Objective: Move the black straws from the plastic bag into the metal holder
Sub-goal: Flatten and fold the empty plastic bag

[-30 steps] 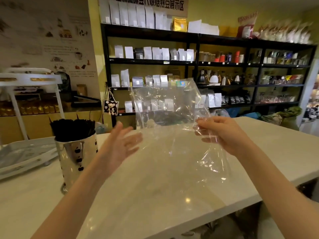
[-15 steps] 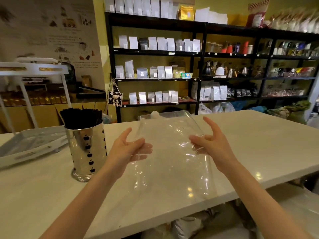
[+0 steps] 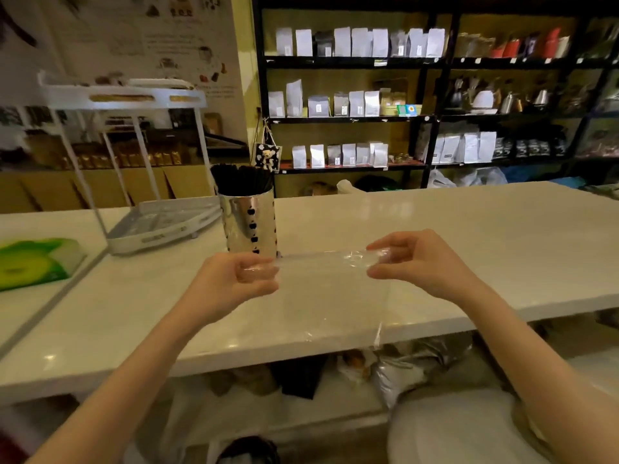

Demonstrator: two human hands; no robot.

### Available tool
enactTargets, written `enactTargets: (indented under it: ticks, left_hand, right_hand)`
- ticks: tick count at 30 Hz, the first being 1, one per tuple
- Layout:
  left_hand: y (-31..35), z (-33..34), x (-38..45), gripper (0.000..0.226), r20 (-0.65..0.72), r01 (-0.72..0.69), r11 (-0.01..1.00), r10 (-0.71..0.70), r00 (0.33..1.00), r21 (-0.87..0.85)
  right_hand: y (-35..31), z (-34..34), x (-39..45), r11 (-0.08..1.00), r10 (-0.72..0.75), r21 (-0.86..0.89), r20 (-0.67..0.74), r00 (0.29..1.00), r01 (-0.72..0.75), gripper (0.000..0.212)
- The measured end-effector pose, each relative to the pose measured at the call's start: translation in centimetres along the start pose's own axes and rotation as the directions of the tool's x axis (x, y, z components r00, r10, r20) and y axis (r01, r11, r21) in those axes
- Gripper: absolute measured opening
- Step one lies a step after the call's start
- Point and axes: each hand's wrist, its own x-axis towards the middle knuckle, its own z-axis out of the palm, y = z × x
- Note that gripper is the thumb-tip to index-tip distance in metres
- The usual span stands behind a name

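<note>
— While both hands grip it, where does the plastic bag (image 3: 335,296) lie?

— Flat on the white counter (image 3: 469,236), by its near edge, with its lower end reaching just over that edge. The left hand (image 3: 234,283) pinches the bag's upper left corner, fingers curled closed on the film; the right hand (image 3: 418,262) pinches the upper right corner between thumb and fingers. The bag looks clear right through.

— And the black straws (image 3: 243,179)?

— Standing upright in the metal holder (image 3: 248,226), which sits on the counter just behind the left hand, toward the far edge. Small black cut-out shapes run down its shiny wall.

— Any writing to read?

— None that I can make out. The pale pouches on the dark shelves (image 3: 351,118) carry small labels, too blurred to read, and the wall poster (image 3: 134,38) has text too soft to tell. A green packet (image 3: 33,266) lies at the counter's left end, beside a white rack (image 3: 160,219).
</note>
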Motion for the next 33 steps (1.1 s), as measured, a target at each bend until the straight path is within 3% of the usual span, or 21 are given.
enactTargets:
  ticks: [3,6,8,11,13,15,19,21,23,25,27,28,30,33]
  left_hand:
    - [-1.0,-1.8,-4.7,0.014,-0.160,0.003,0.996,0.011,0.987,0.084]
    - [-2.1,-3.8,-9.8,0.006,-0.196,0.054,0.995,-0.036,0.980,0.089]
    - [-2.8,-5.1,-12.8,0.009,-0.112,0.113,0.993,-0.109,0.988,0.028]
    - [-4.5,-5.8,-16.6,0.019,0.118,0.243,0.965,-0.232,0.966,-0.096]
    - [-6.7,-5.2,-18.4,0.015,0.250,0.361,0.920,-0.317,0.915,-0.154]
    - [-9.3,-3.7,-19.8,0.018,0.368,0.480,0.858,-0.393,0.843,-0.182]
    - [-15.2,1.2,-22.4,0.011,0.560,0.589,0.789,-0.411,0.719,-0.178]
    - [-18.6,4.3,-23.8,0.012,0.601,0.674,0.707,-0.448,0.662,-0.216]
    - [-22.2,7.7,-25.3,0.014,0.581,0.790,0.525,-0.550,0.599,-0.317]
    - [-25.5,11.4,-26.6,0.012,0.538,0.850,0.323,-0.666,0.517,-0.416]
    - [-28.6,15.1,-27.2,0.012,0.483,0.857,0.182,-0.761,0.433,-0.481]
    - [-30.3,16.8,-27.2,0.010,0.447,0.847,0.136,-0.800,0.399,-0.513]
    - [-34.3,19.9,-26.8,0.004,0.370,0.818,0.066,-0.869,0.328,-0.571]
    - [-40.6,25.0,-26.6,0.003,0.292,0.799,0.037,-0.920,0.262,-0.600]
  right_hand:
    - [-2.6,2.4,-1.9,0.981,-0.078,-0.178,-0.024,0.997,0.072,0.022]
    - [-4.8,4.3,-4.2,0.969,-0.124,-0.209,0.037,0.992,0.129,0.012]
    - [-5.8,5.4,-5.7,0.982,-0.121,-0.132,0.134,0.984,0.139,0.013]
    - [-6.2,7.9,-7.3,0.994,-0.083,0.094,0.308,0.948,0.057,0.036]
    - [-5.2,10.4,-7.9,0.974,0.022,0.200,0.394,0.919,-0.109,0.048]
    - [-3.3,13.5,-8.2,0.919,0.164,0.240,0.490,0.856,-0.313,0.043]
    - [3.0,20.6,-9.0,0.668,0.460,0.248,0.604,0.651,-0.701,0.031]
    - [6.5,24.5,-10.1,0.390,0.508,0.387,0.666,0.546,-0.835,0.032]
    - [10.2,28.5,-11.8,0.103,0.507,0.549,0.688,0.519,-0.829,0.033]
    - [14.0,32.6,-13.8,-0.024,0.479,0.599,0.710,0.517,-0.800,0.044]
    - [17.5,36.5,-15.9,-0.078,0.515,0.548,0.737,0.437,-0.833,0.059]
    - [19.1,38.5,-16.8,-0.053,0.563,0.512,0.724,0.398,-0.857,0.059]
    - [21.7,42.4,-18.2,0.100,0.656,0.403,0.661,0.365,-0.910,0.044]
    - [25.6,48.5,-18.7,0.283,0.748,0.329,0.513,0.422,-0.901,0.018]
